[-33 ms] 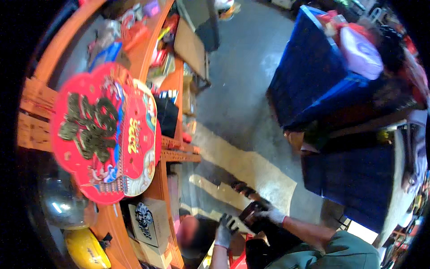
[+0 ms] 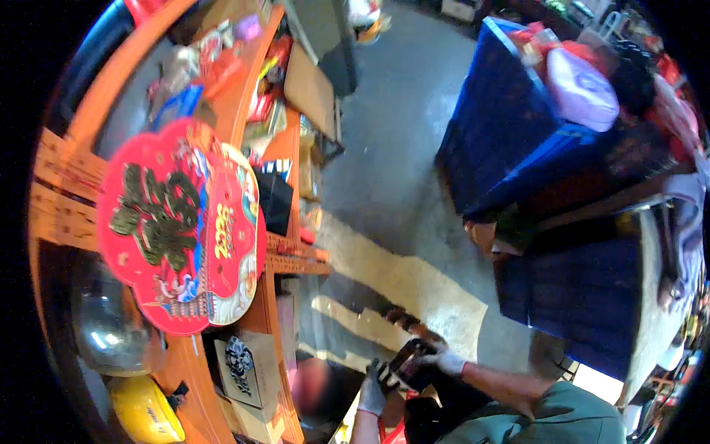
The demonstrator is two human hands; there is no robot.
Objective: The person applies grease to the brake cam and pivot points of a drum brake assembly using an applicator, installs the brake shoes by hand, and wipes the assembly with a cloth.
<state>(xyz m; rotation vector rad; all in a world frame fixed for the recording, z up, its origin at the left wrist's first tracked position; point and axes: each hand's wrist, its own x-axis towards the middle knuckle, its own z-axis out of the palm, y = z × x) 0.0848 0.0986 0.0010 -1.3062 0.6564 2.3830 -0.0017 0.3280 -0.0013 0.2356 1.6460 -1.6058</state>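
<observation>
My right hand [image 2: 442, 359], in a pale glove, is closed on a dark handheld object [image 2: 410, 362] at the lower middle. My left hand [image 2: 373, 388], in a pale glove with dark fingers, is at that object's left end; whether it grips it is unclear. A brown segmented thing [image 2: 403, 320] shows just beyond them. Below lie something red [image 2: 392, 433] and dark shapes, partly hidden by my arms. A blurred pink-and-dark shape [image 2: 314, 385] is left of my left hand.
Orange shelving [image 2: 185, 362] at left holds a large red scalloped decoration [image 2: 137, 274], yellow [image 2: 144, 411] and dark [image 2: 107, 337] helmets, boxes [image 2: 255, 399] and clutter. At right stand a blue bin [image 2: 488, 126] piled with goods and a dark blue container [image 2: 569, 288]. Patchy floor [image 2: 377, 163] runs between.
My left hand has shifted a little right toward the dark object, its fingers less spread. The view has shifted slightly.
</observation>
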